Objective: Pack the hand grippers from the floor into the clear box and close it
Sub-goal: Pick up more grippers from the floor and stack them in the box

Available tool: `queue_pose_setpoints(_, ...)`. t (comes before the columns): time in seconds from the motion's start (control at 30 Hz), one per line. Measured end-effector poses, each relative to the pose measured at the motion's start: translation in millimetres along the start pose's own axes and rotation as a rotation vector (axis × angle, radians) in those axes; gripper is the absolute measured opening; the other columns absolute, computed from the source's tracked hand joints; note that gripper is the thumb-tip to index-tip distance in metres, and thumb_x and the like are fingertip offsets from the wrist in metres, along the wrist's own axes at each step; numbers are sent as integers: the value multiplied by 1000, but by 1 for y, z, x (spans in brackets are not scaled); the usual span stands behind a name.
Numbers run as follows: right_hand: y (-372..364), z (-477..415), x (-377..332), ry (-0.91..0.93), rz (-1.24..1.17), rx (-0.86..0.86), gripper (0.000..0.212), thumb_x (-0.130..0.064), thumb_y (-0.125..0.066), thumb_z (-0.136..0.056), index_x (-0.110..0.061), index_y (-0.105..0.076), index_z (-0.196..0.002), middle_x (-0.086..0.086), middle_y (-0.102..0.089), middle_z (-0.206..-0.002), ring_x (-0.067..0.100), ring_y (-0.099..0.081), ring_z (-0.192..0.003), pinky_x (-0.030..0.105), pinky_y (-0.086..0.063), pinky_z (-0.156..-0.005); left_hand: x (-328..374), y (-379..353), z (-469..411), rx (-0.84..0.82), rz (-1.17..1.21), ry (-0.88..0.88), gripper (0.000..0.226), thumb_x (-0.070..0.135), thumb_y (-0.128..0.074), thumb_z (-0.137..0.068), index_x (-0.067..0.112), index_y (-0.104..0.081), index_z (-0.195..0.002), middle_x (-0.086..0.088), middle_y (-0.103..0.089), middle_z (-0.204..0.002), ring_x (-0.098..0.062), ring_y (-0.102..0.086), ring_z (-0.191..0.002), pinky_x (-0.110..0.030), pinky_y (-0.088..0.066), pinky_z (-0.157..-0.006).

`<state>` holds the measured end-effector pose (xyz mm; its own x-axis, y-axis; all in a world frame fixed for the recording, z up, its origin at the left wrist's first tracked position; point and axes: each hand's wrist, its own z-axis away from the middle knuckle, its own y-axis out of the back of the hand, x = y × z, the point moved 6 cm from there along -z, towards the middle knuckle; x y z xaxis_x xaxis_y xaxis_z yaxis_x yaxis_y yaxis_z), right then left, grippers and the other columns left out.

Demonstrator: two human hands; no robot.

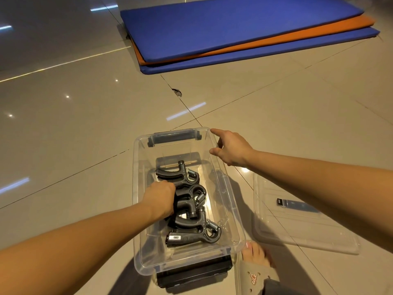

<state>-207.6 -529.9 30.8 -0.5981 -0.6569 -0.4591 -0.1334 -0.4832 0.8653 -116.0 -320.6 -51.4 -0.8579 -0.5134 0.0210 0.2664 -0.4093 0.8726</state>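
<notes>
A clear, rectangular plastic box (137,145) is seen standing open on a glossy beige tiled floor (85,135), its near end resting over a flat black object (191,275) that cannot be identified. Several dark grey plastic hand grippers (191,201) are laid inside it in a row from far end to near end. Each is hook-shaped with a ribbed handle and a bright metal coil spring on its right side, and a small pale display is carried on the nearest one. The left hand (161,198) is lowered into the box, its fingers curled down round the handle of a middle gripper. The right hand (230,147) is held wide at the far right corner of the rim, forefinger and thumb spread apart and nothing gripped; contact with the rim cannot be judged. A clear plastic lid (297,226) with a blue-grey latch (297,204) is laid flat on the floor just to the right of the box. A foot in a grey slipper (255,273) is placed by the near right corner, and stacked blue and orange mats (234,28) are seen well beyond.
</notes>
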Motion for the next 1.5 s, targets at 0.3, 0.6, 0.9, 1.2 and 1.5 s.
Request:
queue_pose_setpoints(0.3,0,0,1,-2,2,-15,69,-32,-67,-96,-21,-34,-155,3,-73,-106,18,-57,-70,38,-55,-88,1,0,-1,-22,-58,-28,40,25,-84,-76,14,-67,-111,-5,-68,-109,-24,-66,-97,-36,-58,-84)
queue_pose_setpoints(0.6,0,4,1,-64,-63,-41,72,-31,-69,-95,-25,-31,-156,0,-72,-87,16,-66,-53,34,-59,-65,-5,20,2,-36,123,7,59,35,-91,-68,16,-65,-118,-4,-69,-117,-22,-66,-103,-34,-58,-87)
queue_pose_setpoints(0.9,36,16,-55,-73,5,61,70,-36,-75,-89,-21,-44,-150,8,-66,-132,29,-63,-117,41,-52,-96,-57,137,89,216,272,-102,56,41,-84,-78,24,-63,-126,3,-61,-128,-14,-57,-113,-23,-44,-83)
queue_pose_setpoints(1.2,46,77,-328,418,-152,-42,52,-33,-70,-93,-19,-54,-140,2,-69,-110,18,-65,-97,40,-56,-93,-236,205,301,284,333,147,55,49,-83,-77,29,-65,-125,15,-64,-117,-1,-61,-102,-15,-47,-77)
queue_pose_setpoints(1.5,-45,163,-513,721,51,-218,36,-41,-66,-95,-24,-64,-127,-2,-70,-103,15,-65,-93,35,-55,-87,-395,106,432,368,573,470,39,40,-80,-84,25,-66,-117,7,-67,-109,-6,-65,-96,-27,-56,-86)
